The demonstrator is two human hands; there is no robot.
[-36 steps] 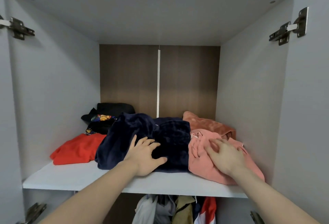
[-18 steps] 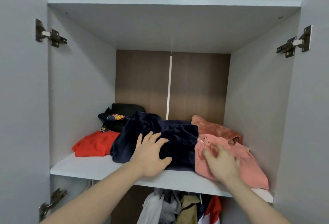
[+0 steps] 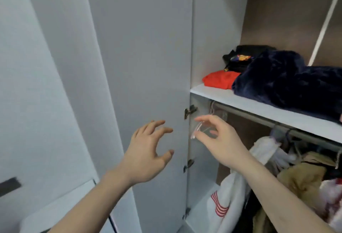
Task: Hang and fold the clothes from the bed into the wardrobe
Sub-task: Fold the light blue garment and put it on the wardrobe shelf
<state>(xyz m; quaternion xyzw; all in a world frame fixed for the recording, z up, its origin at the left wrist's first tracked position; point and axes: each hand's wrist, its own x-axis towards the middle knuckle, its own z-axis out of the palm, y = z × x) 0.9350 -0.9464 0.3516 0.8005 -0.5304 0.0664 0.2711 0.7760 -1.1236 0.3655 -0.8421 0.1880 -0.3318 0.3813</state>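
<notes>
Both my hands hover in front of the open wardrobe and hold nothing. My left hand [image 3: 149,151] has its fingers spread and curved, in front of the grey left door [image 3: 148,47]. My right hand [image 3: 216,140] is relaxed, just below the white shelf [image 3: 240,101]. A clear hanger [image 3: 197,131] on the rail [image 3: 259,116] shows between its thumb and fingers; I cannot tell whether they touch. On the shelf lie a folded navy fleece [image 3: 288,84], a red garment [image 3: 220,79] and a black printed one [image 3: 240,57].
Under the rail hang several clothes, among them a white piece with red stripes [image 3: 227,195] and a tan one [image 3: 303,177]. Door hinges [image 3: 189,111] sit on the door's inner edge. A second grey panel with a dark handle [image 3: 9,185] stands at the far left.
Both hands have come off the clothes on the shelf and dropped below shelf level. My view has swung left and down toward the left door.
</notes>
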